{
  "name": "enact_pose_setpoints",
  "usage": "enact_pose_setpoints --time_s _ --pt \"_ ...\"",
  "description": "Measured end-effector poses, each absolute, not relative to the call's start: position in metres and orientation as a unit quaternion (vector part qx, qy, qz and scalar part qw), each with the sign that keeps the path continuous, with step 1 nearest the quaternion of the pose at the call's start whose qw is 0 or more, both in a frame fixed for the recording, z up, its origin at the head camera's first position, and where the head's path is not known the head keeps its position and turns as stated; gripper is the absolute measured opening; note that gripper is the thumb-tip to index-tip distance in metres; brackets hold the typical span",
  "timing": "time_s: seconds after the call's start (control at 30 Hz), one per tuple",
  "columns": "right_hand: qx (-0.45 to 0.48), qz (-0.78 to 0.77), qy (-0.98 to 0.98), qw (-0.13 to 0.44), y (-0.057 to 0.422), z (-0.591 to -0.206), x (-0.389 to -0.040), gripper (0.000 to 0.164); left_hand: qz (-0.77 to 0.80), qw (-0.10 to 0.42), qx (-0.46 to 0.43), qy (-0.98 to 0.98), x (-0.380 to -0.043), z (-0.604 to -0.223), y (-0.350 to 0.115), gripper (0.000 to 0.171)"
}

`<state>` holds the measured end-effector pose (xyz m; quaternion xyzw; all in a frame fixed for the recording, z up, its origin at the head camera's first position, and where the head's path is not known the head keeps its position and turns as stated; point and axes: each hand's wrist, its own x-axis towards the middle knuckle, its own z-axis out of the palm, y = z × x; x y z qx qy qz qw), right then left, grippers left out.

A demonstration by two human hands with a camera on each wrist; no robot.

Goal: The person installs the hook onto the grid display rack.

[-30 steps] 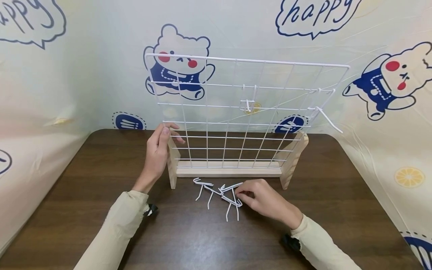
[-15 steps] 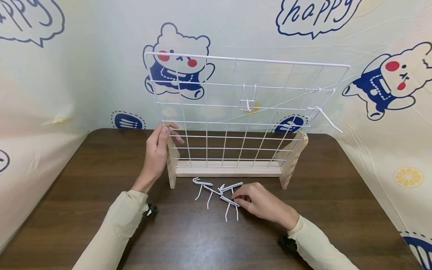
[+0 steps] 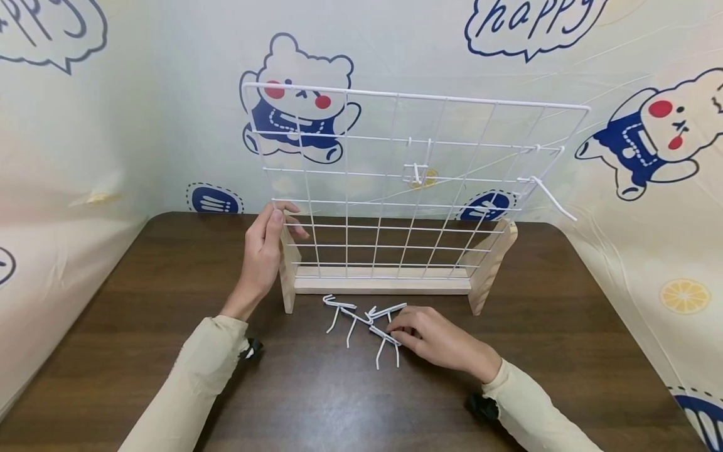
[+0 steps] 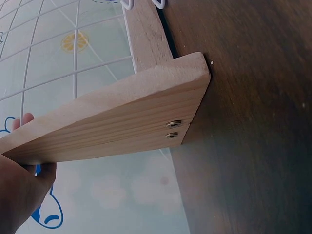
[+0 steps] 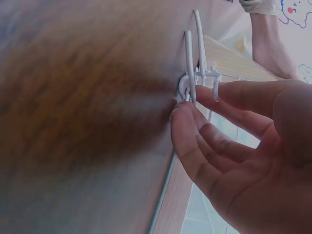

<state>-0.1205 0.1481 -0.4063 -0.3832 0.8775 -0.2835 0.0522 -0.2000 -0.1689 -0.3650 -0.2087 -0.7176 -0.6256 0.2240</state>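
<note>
My left hand (image 3: pixel 262 254) grips the upper end of the left wooden side panel (image 4: pixel 122 109) of a stand holding a white wire grid (image 3: pixel 361 172). In the left wrist view, fingertips show beyond the panel's edge. Several white metal hooks (image 3: pixel 341 306) lie in a loose group on the table before the stand. My right hand (image 3: pixel 437 339) is at the right side of this group. Its thumb and fingers pinch the end of a white hook (image 5: pixel 190 63) low over the table; the fingers partly hide it.
Two white hooks hang on the grid, a middle hook (image 3: pixel 416 172) and a long right-hand hook (image 3: pixel 553 198) that juts out. A wooden crossbar (image 3: pixel 381 285) joins the panels at the bottom. The brown table (image 3: pixel 316 402) backs onto a printed cloth (image 3: pixel 186 75).
My right hand has shifted slightly left over the hooks, with its fingers closer around one hook's end. My left hand keeps its grip on the panel.
</note>
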Motion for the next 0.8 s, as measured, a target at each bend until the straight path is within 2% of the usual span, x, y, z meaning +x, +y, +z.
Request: enact_pose_setpoints --time_s 0.47,0.8 --pt "-0.363 -0.256 0.894 0.055 0.157 -0.402 -0.126 0.018 -0.623 0.227 -0.208 -0.719 -0.201 -0.365 -0.168 0.038" --pt "-0.346 -0.226 0.909 0.046 0.165 -0.395 -0.126 0.01 -0.623 0.231 -0.211 -0.717 -0.201 -0.365 -0.168 0.037"
